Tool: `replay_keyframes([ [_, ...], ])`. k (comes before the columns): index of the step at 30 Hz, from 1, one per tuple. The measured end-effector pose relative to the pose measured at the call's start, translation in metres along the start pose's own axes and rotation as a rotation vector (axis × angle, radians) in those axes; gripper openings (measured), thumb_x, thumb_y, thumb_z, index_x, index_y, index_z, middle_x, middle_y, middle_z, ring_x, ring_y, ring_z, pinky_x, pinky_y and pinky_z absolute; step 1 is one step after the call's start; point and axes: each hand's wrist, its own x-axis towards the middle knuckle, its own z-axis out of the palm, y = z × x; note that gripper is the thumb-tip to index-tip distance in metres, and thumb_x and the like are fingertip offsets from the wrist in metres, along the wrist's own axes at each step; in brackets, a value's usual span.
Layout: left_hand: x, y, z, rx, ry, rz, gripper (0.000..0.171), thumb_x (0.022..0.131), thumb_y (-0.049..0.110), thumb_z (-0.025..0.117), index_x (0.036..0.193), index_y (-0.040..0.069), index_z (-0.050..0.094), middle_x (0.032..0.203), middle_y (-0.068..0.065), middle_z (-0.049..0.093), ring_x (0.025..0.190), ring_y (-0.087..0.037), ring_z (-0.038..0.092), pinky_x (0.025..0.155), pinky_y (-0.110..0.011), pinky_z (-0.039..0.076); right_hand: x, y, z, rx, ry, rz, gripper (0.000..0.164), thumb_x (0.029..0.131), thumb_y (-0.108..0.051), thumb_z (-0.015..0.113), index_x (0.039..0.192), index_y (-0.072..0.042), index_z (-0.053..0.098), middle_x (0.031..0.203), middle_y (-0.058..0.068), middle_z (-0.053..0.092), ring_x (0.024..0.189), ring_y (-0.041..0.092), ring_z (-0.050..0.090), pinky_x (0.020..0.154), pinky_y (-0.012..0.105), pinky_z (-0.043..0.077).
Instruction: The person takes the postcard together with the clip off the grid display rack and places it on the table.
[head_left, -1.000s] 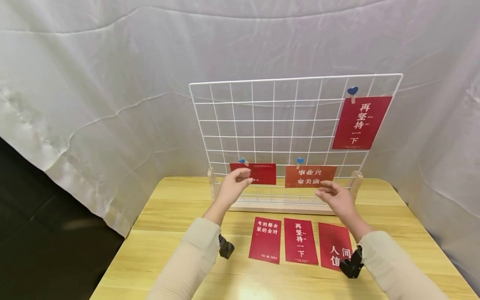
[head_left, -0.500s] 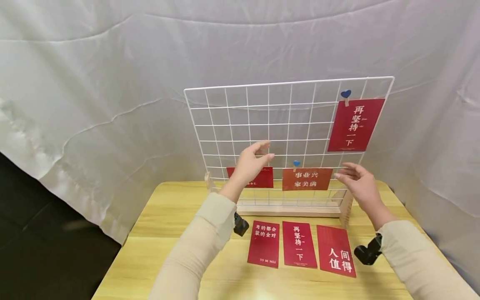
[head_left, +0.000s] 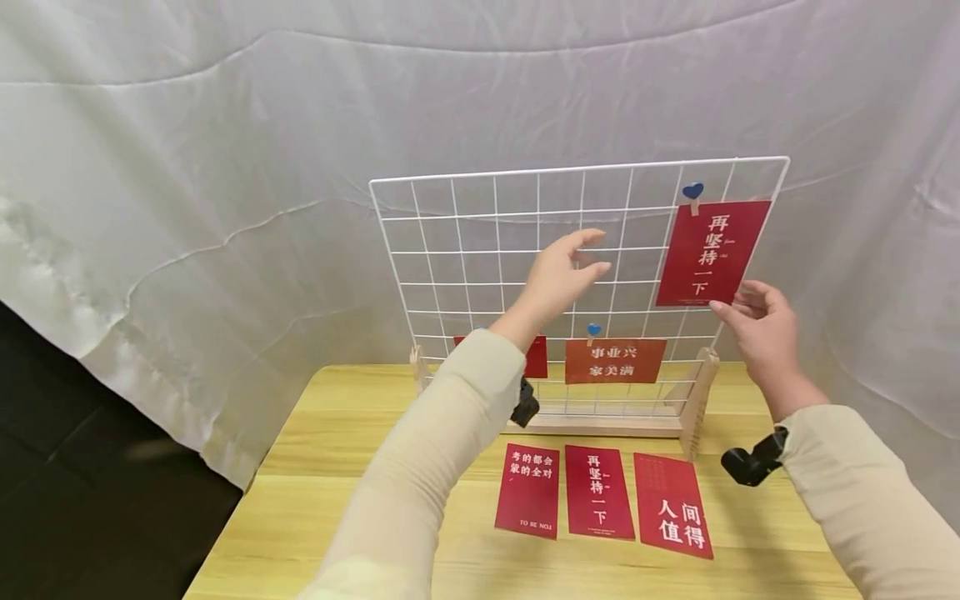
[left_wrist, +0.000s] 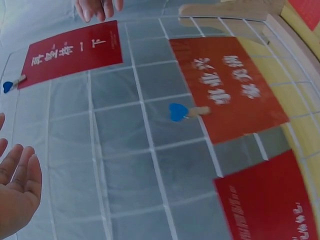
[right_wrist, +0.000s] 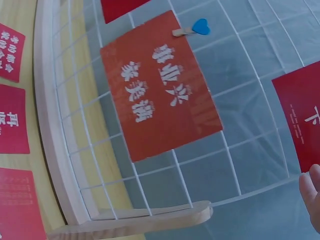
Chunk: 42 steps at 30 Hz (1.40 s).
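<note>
My left hand [head_left: 561, 273] is held up before the middle of the white wire grid [head_left: 517, 250], fingers loosely bent with nothing between them. At the upper right of the grid, a red card [head_left: 712, 258] with white characters hangs from a blue heart clothespin [head_left: 693, 193]. My right hand [head_left: 767, 329] is at that card's lower right corner, thumb near the bottom edge; in the right wrist view its fingertips [right_wrist: 307, 187] overlap the corner. Lower on the grid hang an orange-red card [head_left: 615, 371] and another red card [head_left: 536, 358], the latter partly hidden by my left sleeve.
Three red cards lie in a row on the wooden table [head_left: 315, 467]: a left one [head_left: 527, 500], a middle one [head_left: 600, 508] and a right one [head_left: 671, 492]. Wooden feet [head_left: 699, 400] carry the grid. A pale curtain [head_left: 225, 208] hangs behind.
Both hands have risen from the lower cards. The left moved up and right across the grid; the right moved up and right to the upper right card. The cards stay where they were.
</note>
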Motion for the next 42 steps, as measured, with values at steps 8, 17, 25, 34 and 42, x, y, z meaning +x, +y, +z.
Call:
replay_keyframes([
  [8,0.030,0.033,0.012,0.108,-0.054,0.095,0.051,0.081,0.023,0.060,0.128,0.020,0.041,0.127,0.008,0.042,0.108,-0.008,0.044,0.083,-0.014,0.036,0.041,0.044,-0.011,0.036,-0.048,0.000,0.060,0.075,-0.030,0.065,0.127,-0.015,0.040,0.115,0.004,0.047,0.099,0.011,0.044,0.070,0.020,0.044],
  [17,0.050,0.066,0.037,0.218,-0.108,0.112,0.060,0.081,0.026,0.059,0.133,0.027,0.030,0.131,0.015,0.034,0.113,0.002,0.036,0.087,-0.012,0.032,0.030,0.024,-0.013,-0.062,-0.005,0.057,0.057,0.080,-0.032,0.059,0.129,-0.012,0.038,0.107,-0.002,0.045,0.091,0.005,0.041,0.070,0.016,0.041],
  [25,0.063,0.082,0.045,0.286,-0.145,0.084,0.059,0.083,0.027,0.057,0.134,0.029,0.027,0.128,0.016,0.037,0.105,0.003,0.040,0.084,-0.009,0.032,0.020,0.000,-0.013,-0.047,0.041,0.067,0.038,0.080,-0.032,0.059,0.112,-0.014,0.049,0.095,-0.009,0.046,0.081,-0.001,0.040,0.067,0.013,0.037],
  [34,0.069,0.087,0.048,0.394,-0.163,0.019,0.058,0.084,0.029,0.054,0.135,0.033,0.025,0.126,0.019,0.038,0.100,0.005,0.043,0.086,-0.011,0.031,0.020,-0.001,-0.017,0.098,0.043,0.143,0.024,0.076,-0.037,0.060,0.092,-0.022,0.053,0.087,-0.009,0.045,0.079,0.004,0.041,0.067,0.014,0.038],
  [42,0.076,0.089,0.054,0.550,-0.195,0.004,0.058,0.085,0.027,0.053,0.135,0.033,0.023,0.091,0.013,0.051,0.081,0.000,0.044,0.076,-0.014,0.035,0.019,0.003,-0.019,0.424,-0.034,0.107,0.020,0.074,-0.021,0.067,0.085,-0.011,0.053,0.078,-0.005,0.053,0.064,0.004,0.054,0.057,0.011,0.044],
])
